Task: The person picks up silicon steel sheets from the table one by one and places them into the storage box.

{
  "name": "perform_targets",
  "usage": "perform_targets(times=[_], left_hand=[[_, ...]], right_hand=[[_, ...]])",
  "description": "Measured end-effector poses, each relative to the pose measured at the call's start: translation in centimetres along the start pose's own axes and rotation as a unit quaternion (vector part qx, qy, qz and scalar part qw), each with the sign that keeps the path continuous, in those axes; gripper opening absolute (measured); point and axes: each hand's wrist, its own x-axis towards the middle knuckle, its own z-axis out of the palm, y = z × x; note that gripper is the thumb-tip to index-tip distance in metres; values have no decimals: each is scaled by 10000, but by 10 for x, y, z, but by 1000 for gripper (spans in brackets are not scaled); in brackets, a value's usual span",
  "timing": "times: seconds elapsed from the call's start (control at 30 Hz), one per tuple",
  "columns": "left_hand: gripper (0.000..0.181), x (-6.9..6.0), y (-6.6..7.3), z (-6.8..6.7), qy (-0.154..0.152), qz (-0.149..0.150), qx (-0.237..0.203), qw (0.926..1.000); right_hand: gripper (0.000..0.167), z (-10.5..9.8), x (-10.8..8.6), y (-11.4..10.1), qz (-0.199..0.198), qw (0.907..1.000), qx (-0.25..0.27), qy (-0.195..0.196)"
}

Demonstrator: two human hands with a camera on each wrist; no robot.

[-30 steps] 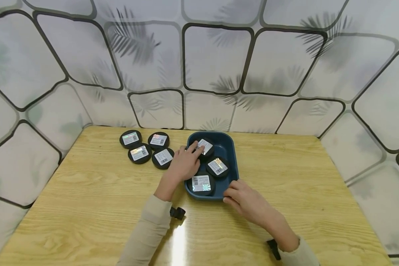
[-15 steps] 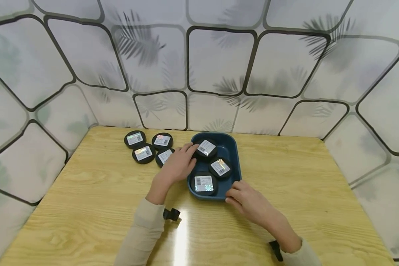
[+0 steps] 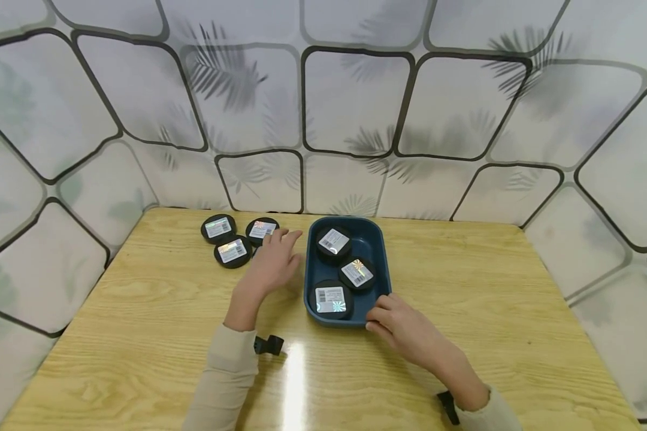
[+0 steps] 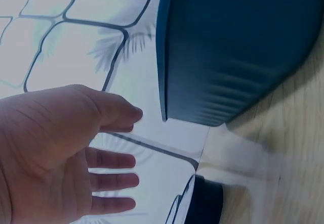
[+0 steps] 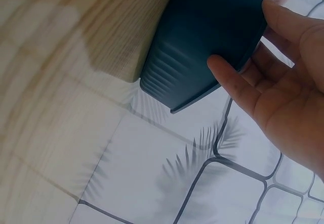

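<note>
A dark blue plastic bin stands near the table's far side, with three round black tins bearing white labels inside it. Left of the bin, my left hand hovers with fingers extended and nothing in its grasp; the left wrist view shows its bare palm. Just beyond that hand lie several more labelled black tins, one mostly hidden beneath it. My right hand grips the bin's near right corner. In the right wrist view, its thumb and fingers sit on either side of the rim.
The light wooden table meets a patterned fabric backdrop at its back and sides. A black strap mount is on the left wrist, and another on the right.
My left hand has let go of the tin at the bin's far left and moved left, out over the loose tins. The right hand stays at the bin's corner.
</note>
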Motion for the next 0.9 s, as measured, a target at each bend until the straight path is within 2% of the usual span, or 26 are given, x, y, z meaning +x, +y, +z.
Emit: perform_targets(times=[0.13, 0.23, 0.33, 0.43, 0.53, 0.77, 0.9], left_hand=[[49, -1, -8, 2, -194, -487, 160, 9985], [50, -2, -12, 4, -497, -903, 314, 9942], [50, -3, -14, 6, -813, -1176, 381, 9890], [50, -3, -17, 8, -1051, -1285, 395, 9853], [49, -3, -18, 9, -1122, -1334, 340, 9841], [51, -2, -18, 13, -1150, -1317, 596, 9828], [45, -1, -17, 16, -1098, -1307, 701, 9828]], right_hand=[[4, -1, -1, 0, 46, 10000, 17, -20], [5, -1, -1, -1, 86, 10000, 8, -46], [5, -2, 0, -1, 96, 9999, -2, -63], [5, -2, 0, -1, 76, 10000, -9, -50], [5, -1, 0, -1, 50, 10000, -11, -20], [5, -1, -1, -1, 28, 10000, -6, -1], [4, -1, -1, -1, 31, 10000, 8, 13]])
